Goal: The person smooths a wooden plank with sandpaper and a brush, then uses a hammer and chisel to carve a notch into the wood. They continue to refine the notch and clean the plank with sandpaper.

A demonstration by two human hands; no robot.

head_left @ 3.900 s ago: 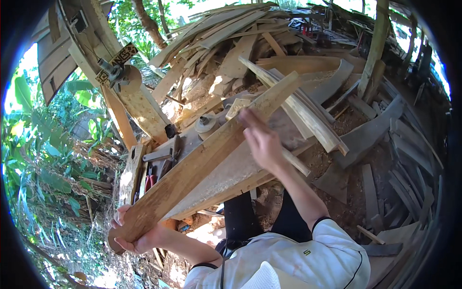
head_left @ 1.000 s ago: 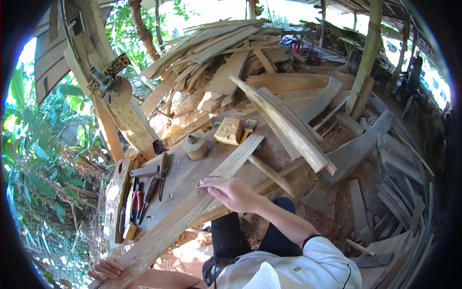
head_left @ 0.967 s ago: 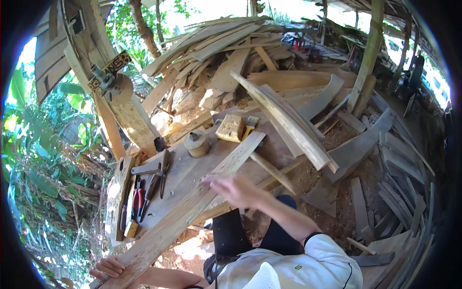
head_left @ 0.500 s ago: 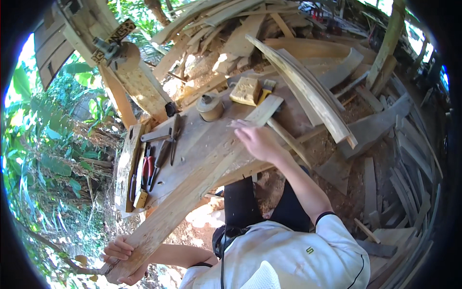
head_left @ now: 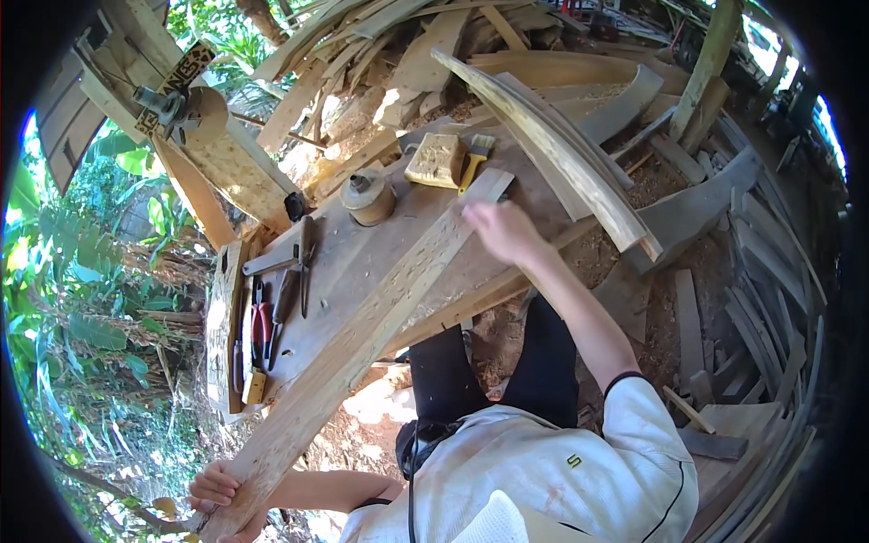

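Long plank (head_left: 362,326) diagonal on bench (head_left: 344,262), far end upper-right, your left hand (head_left: 217,489) grip clenched on near end, right hand (head_left: 502,231) blurred, grip state unclear

The long plank (head_left: 362,335) is pale, raw wood, rough and matt. At its 10 o'clock, pliers (head_left: 261,321) have glossy red plastic grips. The workbench (head_left: 362,244) is grey, weathered wood.

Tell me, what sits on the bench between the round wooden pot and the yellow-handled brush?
In the head view, a pale square block lies between the round wooden pot and the yellow-handled brush, close beside the brush.
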